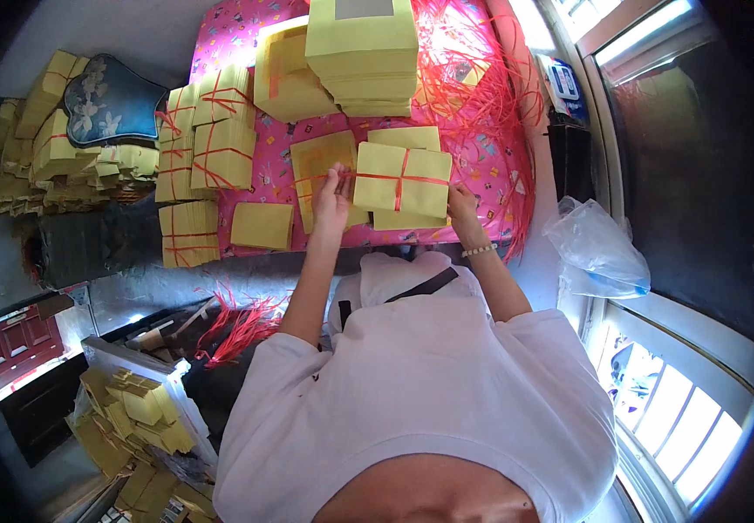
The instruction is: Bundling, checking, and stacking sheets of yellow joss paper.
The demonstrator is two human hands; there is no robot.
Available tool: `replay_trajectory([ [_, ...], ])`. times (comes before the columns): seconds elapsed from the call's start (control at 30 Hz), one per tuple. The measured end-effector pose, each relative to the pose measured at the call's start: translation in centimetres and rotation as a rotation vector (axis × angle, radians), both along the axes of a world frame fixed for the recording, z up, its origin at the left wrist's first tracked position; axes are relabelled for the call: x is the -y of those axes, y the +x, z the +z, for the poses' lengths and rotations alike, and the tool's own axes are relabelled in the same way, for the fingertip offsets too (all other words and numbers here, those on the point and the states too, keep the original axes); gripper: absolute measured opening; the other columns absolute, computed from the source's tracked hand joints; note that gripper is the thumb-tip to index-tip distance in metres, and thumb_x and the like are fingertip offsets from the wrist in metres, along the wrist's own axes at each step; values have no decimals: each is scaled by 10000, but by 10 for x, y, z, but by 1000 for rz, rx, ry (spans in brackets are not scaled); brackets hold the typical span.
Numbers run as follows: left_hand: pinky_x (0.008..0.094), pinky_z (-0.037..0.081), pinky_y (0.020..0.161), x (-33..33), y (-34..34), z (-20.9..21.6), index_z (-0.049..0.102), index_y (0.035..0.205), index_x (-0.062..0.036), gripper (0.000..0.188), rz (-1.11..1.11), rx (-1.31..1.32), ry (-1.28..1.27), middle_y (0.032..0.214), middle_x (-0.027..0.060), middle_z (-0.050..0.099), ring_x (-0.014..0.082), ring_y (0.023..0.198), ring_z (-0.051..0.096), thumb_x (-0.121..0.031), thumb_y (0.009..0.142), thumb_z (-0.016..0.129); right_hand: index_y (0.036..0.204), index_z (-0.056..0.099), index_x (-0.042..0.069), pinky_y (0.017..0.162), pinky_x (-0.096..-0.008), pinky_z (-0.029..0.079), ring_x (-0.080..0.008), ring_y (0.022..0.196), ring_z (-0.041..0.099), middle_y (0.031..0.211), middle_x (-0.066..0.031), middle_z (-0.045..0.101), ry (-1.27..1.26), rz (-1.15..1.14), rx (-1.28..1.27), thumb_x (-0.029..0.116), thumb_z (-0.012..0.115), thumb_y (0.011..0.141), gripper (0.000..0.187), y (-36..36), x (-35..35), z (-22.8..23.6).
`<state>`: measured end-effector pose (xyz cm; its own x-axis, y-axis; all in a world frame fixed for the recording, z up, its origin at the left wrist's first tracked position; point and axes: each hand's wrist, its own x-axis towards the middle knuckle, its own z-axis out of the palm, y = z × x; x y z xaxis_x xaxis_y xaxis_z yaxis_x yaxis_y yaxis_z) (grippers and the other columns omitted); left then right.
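Observation:
A bundle of yellow paper, crossed by red plastic ribbon, is held between my two hands over the pink patterned table cover. My left hand grips its left edge, thumb and fingers up by the ribbon. My right hand is closed at the right edge, where the ribbon goes round; its fingertips are partly hidden. Under the bundle, more yellow paper sticks out above and below. Another yellow stack with an orange-red mark lies just beyond my left hand.
Tall yellow paper stacks stand at the far middle. Tied bundles and a loose stack are on the left. Loose red ribbon covers the far right. A plastic bag hangs right, by the window; a blue chair back stands far left.

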<state>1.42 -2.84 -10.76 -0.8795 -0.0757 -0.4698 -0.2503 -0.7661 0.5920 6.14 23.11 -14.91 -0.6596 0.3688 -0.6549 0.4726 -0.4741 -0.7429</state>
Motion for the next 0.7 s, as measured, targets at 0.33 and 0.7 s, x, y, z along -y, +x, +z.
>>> replay_trajectory([
  [0.33, 371, 543, 647, 2, -32, -46, 580, 1077, 4, 279, -443, 377, -298, 928, 135, 647, 231, 747, 646, -110, 827, 629, 774, 562, 24, 457, -258, 394, -109, 537, 507, 667, -38, 578, 193, 117, -17, 213, 644, 843, 218, -6, 5, -7],
  [0.7, 345, 543, 669, 5, -21, -20, 553, 1088, -26, 224, -389, 310, -265, 959, 102, 637, 216, 800, 631, -160, 910, 538, 843, 572, 32, 571, -246, 434, -91, 635, 533, 759, -39, 621, 135, -15, -215, 187, 587, 886, 162, -3, 8, 42],
])
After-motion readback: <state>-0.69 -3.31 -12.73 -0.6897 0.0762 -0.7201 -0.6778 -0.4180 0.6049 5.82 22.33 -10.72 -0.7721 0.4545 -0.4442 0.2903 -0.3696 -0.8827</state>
